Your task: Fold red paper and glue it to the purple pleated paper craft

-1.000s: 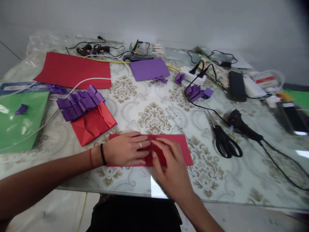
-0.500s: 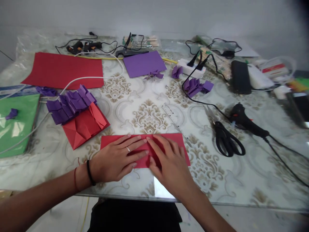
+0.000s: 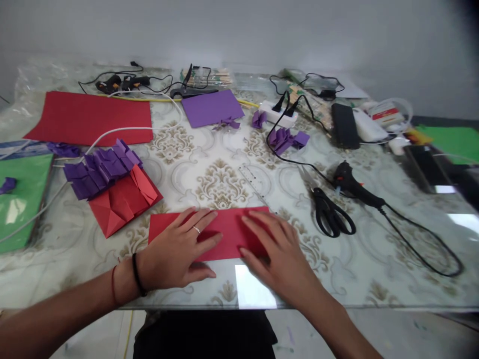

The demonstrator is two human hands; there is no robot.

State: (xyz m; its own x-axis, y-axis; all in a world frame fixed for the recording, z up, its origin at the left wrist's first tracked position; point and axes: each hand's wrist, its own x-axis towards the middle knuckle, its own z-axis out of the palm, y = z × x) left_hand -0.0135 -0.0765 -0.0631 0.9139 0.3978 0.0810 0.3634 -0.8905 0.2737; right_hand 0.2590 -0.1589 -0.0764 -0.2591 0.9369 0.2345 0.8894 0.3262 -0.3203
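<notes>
A folded red paper strip (image 3: 228,232) lies flat near the table's front edge. My left hand (image 3: 179,252) rests on its left half, fingers stretched out and flat, a ring on one finger and black and red bands at the wrist. My right hand (image 3: 279,252) lies on the strip's right end, fingers spread and pressed flat on the paper. Neither hand grips anything.
Folded red pieces (image 3: 121,199) under pleated purple pieces (image 3: 99,167) lie left, beside green paper (image 3: 18,199). Black scissors (image 3: 331,214), a glue gun (image 3: 355,187) with cord and a clear ruler (image 3: 254,182) lie right. A red sheet (image 3: 90,117), purple sheet (image 3: 211,107), power strip (image 3: 277,112) sit behind.
My hands have slid apart along the red strip, the right one moving to its right end. The camera view has shifted slightly.
</notes>
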